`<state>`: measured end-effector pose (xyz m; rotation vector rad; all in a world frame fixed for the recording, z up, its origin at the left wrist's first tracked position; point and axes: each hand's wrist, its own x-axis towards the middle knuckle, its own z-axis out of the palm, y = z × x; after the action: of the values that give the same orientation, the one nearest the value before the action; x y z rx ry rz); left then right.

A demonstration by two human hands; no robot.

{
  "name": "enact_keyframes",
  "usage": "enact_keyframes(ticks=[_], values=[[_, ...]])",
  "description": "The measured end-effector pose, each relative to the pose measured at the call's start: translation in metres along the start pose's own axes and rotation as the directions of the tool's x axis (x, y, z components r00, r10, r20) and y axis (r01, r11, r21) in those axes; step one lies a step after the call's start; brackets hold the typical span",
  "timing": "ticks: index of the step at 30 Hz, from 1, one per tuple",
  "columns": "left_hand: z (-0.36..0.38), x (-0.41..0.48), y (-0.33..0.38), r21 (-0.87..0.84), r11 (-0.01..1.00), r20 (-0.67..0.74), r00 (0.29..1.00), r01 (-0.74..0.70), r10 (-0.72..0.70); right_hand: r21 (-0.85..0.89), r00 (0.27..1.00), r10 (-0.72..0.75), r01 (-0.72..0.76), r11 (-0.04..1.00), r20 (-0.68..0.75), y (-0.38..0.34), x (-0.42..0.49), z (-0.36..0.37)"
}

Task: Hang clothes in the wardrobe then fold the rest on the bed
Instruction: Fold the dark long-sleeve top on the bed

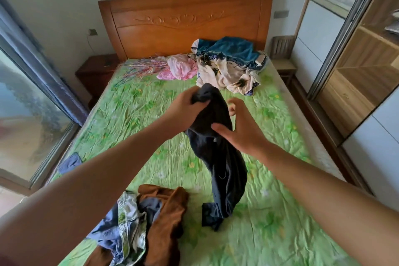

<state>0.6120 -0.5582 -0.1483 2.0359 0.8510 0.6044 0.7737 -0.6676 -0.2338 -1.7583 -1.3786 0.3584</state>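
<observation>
A dark navy garment (220, 157) hangs over the bed (269, 233), its lower end trailing on the green floral sheet. My left hand (185, 108) grips its bunched top edge and holds it up. My right hand (239, 129) is beside the cloth with fingers spread, the thumb touching the fabric. A heap of clothes (151, 222), brown, blue and patterned, lies at the near edge of the bed. A pink garment (179, 67) and a teal and cream pile (233, 65) lie near the headboard. Several thin coloured hangers (142, 67) lie at the far left of the bed.
The open wardrobe (362, 67) with wooden shelves and a sliding mirror door stands on the right. A large window (28, 114) runs along the left wall. A dark nightstand (95, 73) and a wooden chair (282, 56) flank the headboard (185, 21). A small blue cloth (70, 162) lies at the bed's left edge.
</observation>
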Motion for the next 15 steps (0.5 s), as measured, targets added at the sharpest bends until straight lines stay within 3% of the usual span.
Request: enact_keyframes(ticks=[4,6,9,12,15], values=[[-0.005,0.004,0.008,-0.148,0.988,-0.029,0.998,0.048,-0.053,-0.242,0.997,0.049,-0.035,0.97,0.052,0.039,-0.003,0.027],[-0.008,0.005,0.008,-0.191,0.981,-0.05,0.997,0.042,-0.053,-0.253,0.989,0.098,-0.067,0.965,0.11,0.039,0.004,0.035],[-0.018,0.005,0.002,-0.185,0.982,-0.078,0.996,0.033,-0.048,-0.12,0.977,0.167,-0.151,0.981,0.135,0.029,0.015,0.044],[-0.036,0.006,-0.011,-0.086,0.994,-0.169,0.982,0.071,-0.084,0.139,0.96,0.271,-0.278,0.95,0.069,0.012,0.029,0.047],[-0.06,0.001,-0.031,0.089,0.986,-0.236,0.965,0.14,-0.116,0.268,0.97,0.245,-0.236,0.934,0.001,-0.01,0.048,0.042]])
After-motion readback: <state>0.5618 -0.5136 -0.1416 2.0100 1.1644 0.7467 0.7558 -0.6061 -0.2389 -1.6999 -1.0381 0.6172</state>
